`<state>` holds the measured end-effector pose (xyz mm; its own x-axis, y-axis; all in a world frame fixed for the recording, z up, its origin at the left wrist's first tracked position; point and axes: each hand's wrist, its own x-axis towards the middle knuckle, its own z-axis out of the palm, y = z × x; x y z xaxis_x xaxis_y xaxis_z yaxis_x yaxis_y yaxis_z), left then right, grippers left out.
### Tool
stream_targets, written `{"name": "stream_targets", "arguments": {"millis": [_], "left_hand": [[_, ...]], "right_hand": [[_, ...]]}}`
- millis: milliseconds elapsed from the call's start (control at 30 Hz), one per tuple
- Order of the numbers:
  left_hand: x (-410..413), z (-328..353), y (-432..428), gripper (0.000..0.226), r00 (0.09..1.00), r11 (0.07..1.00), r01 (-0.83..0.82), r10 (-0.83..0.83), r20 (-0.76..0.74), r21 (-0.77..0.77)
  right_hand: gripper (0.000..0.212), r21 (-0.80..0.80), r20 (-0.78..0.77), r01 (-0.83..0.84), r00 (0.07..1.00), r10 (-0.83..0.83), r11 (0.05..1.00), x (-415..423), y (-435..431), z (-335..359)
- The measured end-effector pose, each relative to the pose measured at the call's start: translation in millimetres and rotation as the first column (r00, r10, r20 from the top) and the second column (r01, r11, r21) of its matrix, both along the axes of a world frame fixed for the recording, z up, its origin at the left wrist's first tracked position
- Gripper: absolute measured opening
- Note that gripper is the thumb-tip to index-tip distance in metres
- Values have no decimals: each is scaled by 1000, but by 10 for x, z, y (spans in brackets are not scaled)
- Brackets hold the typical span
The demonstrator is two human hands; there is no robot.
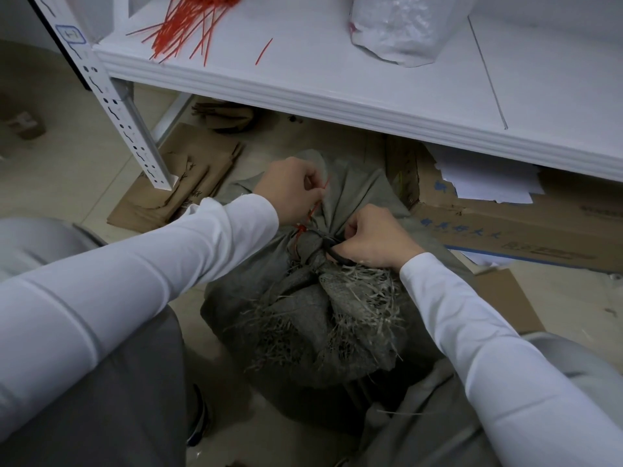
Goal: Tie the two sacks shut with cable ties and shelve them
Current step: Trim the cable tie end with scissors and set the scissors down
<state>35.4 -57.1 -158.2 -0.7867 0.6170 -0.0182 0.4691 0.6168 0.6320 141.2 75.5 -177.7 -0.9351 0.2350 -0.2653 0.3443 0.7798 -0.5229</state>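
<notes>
sack: grey woven cloth, frayed at the mouth, stood on the floor, neck gathered tight | cable tie: red, looped round the gathered neck, tail drawn upward | spare cable ties: red, heaped on the white shelf

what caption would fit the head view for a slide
Left hand pinches the red cable tie on the grey sack, right hand grips a dark tool at its neck

Cable ties cropped above, dark tool unclear
</notes>
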Motion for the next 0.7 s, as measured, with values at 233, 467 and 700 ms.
{"name": "stream_targets", "arguments": {"millis": [233, 467, 700], "left_hand": [[-9, 67, -19, 11, 998, 1000, -4, 4, 62, 9], [73, 104, -16, 25, 993, 996, 43, -52, 109, 79], [29, 107, -16, 9, 998, 997, 1, -6, 56, 75]], "right_hand": [[39, -32, -8, 11, 1000, -12, 999, 1, -34, -18], [37, -75, 64, 31, 998, -26, 997, -16, -7, -9], [40, -26, 10, 17, 1000, -17, 1000, 9, -60, 31]]}}
